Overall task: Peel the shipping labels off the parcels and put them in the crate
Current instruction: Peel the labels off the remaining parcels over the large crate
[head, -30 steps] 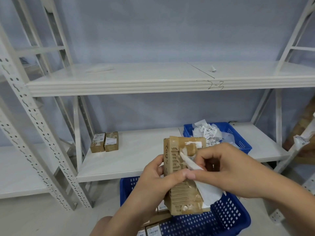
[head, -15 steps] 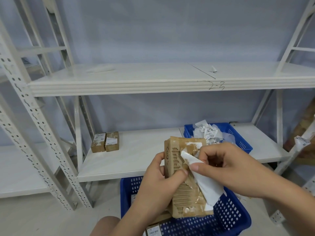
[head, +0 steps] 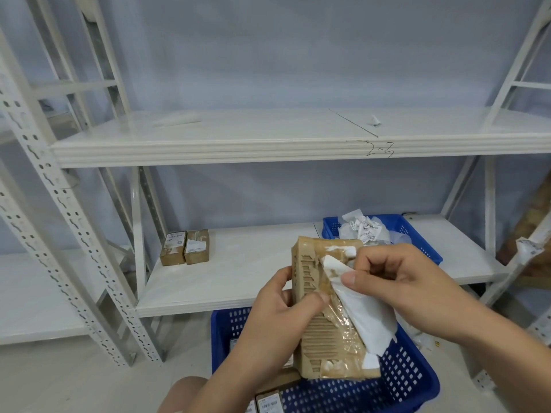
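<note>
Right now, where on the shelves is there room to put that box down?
The lower shelf is bare between the two small boxes and the blue crate. The upper shelf is nearly bare. Crowded: that crate is heaped with labels, and the floor crate holds parcels.

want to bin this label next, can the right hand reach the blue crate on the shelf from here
Probably yes: the crate sits open-topped on the shelf just beyond the right hand, with nothing between. The label is only partly off the parcel, though.

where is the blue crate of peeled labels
Head view, right of centre: the blue plastic crate sits on the lower white shelf, behind the held brown parcel.
</note>
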